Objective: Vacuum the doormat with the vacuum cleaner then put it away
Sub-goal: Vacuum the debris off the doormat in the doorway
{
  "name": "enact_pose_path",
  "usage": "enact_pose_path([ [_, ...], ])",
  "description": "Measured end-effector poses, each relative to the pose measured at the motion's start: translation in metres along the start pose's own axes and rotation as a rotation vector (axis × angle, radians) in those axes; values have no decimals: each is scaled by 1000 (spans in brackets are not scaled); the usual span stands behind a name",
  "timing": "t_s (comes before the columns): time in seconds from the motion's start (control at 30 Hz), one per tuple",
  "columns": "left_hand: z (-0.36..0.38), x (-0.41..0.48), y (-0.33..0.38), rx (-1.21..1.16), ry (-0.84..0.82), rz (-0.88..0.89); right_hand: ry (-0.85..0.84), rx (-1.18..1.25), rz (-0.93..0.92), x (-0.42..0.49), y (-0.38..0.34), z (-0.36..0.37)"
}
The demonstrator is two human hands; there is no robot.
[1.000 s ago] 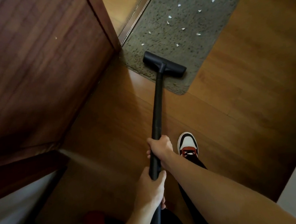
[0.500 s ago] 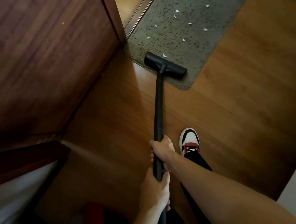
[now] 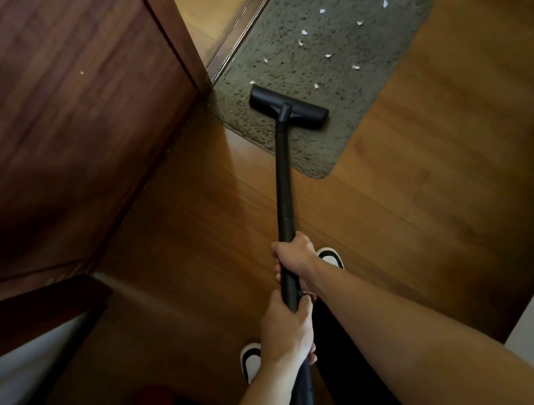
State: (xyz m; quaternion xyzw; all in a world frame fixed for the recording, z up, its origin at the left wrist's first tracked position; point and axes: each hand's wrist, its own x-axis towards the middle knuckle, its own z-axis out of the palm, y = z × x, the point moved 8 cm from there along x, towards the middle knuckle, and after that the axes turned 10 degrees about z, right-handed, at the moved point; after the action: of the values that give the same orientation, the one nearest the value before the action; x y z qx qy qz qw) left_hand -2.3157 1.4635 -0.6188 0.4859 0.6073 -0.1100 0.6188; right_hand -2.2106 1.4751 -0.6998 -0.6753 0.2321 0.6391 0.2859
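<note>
Vacuuming was the step in hand, and by the look of it barely begun: the nozzle [image 3: 289,107] sat on the near part of the doormat [image 3: 380,88], with white scraps [image 3: 322,11] strewn over the pile beyond. The next move called for pushing the nozzle forward across them. The right hand [image 3: 294,258] gripped the black wand [image 3: 283,193], fingers wrapped round it; the left hand [image 3: 288,334] clasped it just below.

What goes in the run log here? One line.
left hand, right hand grip wand | nozzle on doormat | paper scraps ahead, uncleared
</note>
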Motion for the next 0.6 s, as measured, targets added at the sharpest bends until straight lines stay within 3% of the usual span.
enact_pose_path([
  [0.33,23,27,29,-59,-3,-3,15,-38,21,10,-43,-24],
  [0.6,20,24,22,-94,-22,-46,62,-81,25,8,-37,-22],
])
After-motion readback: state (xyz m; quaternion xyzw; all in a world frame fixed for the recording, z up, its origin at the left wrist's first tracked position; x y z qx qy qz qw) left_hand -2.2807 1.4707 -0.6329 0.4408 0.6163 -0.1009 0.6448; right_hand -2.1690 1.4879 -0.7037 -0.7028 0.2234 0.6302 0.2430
